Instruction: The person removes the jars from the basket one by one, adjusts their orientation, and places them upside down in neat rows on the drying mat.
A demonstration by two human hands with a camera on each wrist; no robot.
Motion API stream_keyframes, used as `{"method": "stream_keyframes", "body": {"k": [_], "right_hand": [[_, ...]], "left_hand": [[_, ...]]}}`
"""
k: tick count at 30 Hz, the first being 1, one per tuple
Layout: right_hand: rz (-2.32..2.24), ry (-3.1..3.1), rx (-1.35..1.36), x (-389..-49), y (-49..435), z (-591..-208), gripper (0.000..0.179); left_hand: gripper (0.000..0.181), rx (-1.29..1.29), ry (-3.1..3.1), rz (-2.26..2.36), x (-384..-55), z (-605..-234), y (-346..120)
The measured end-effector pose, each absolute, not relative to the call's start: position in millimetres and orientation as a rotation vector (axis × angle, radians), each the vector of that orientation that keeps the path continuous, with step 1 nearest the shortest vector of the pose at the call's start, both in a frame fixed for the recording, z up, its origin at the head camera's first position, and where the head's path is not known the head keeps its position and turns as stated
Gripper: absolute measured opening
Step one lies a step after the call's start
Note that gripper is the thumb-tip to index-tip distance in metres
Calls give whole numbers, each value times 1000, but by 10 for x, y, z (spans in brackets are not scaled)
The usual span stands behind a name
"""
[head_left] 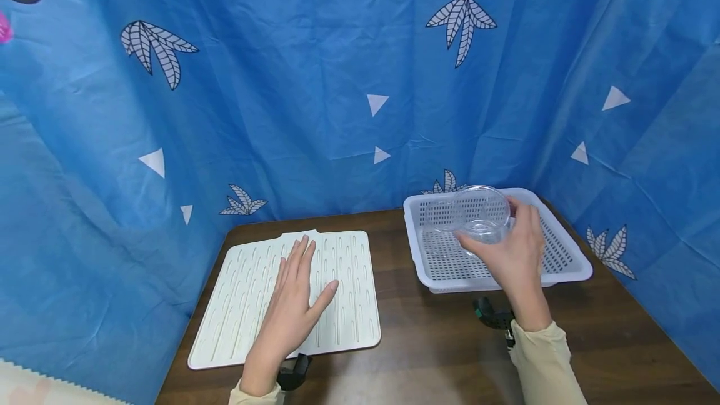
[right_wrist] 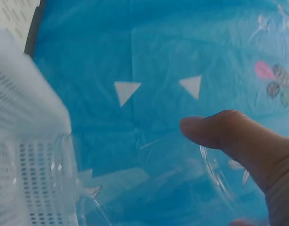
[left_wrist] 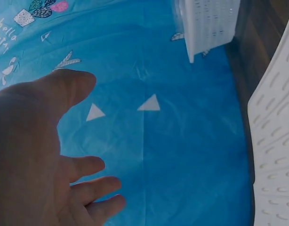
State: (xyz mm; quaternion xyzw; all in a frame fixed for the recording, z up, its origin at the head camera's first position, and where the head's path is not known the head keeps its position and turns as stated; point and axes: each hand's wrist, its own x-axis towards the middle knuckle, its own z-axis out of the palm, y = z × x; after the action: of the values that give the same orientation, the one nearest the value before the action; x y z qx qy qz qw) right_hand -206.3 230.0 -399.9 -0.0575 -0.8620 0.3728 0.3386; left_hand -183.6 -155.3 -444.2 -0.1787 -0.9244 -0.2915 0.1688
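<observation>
My right hand (head_left: pixel 517 258) grips a clear, see-through bowl (head_left: pixel 488 206) by its side, thumb on the near side and fingers behind. The bowl is tipped and overlaps the white perforated basket (head_left: pixel 574 270) in the head view. Another clear round container (head_left: pixel 439 220) shows inside the basket, left of the held bowl. In the right wrist view the thumb (right_wrist: pixel 220 129) lies at the held bowl's curved rim (right_wrist: pixel 212 172). My left hand (head_left: pixel 289 308) is over the white ridged draining board (head_left: pixel 351 292), fingers straight, thumb spread, holding nothing.
Both the board and the basket rest on a dark brown wooden table (head_left: pixel 405 342), with a strip of bare wood between them. A blue patterned curtain (head_left: pixel 315 111) hangs behind the table and along both sides.
</observation>
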Motion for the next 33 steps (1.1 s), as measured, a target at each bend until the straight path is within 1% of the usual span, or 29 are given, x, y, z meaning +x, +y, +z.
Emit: {"method": "stream_keyframes", "body": {"k": [4, 9, 15, 23, 30, 33], "right_hand": [[901, -2136, -11, -2030, 2165, -3925, 105], [857, -2082, 131, -1970, 1993, -3856, 109], [796, -2046, 267, -1869, 1773, -3777, 113], [657, -2012, 377, -1778, 1490, -3693, 117], [554, -1992, 468, -1737, 1290, -3658, 108], [523, -1985, 504, -1716, 1208, -3659, 109]], "left_hand": [[88, -525, -2563, -822, -1837, -4369, -1539], [88, -506, -2465, -848, -1848, -4286, -1539], [92, -547, -2390, -939, -1844, -4191, -1516], [97, -691, -2291, -1037, -1889, -4106, -1461], [101, -787, -2283, -1072, -1955, -4036, -1423], [102, -827, -2268, -1113, -1978, -4010, -1407]]}}
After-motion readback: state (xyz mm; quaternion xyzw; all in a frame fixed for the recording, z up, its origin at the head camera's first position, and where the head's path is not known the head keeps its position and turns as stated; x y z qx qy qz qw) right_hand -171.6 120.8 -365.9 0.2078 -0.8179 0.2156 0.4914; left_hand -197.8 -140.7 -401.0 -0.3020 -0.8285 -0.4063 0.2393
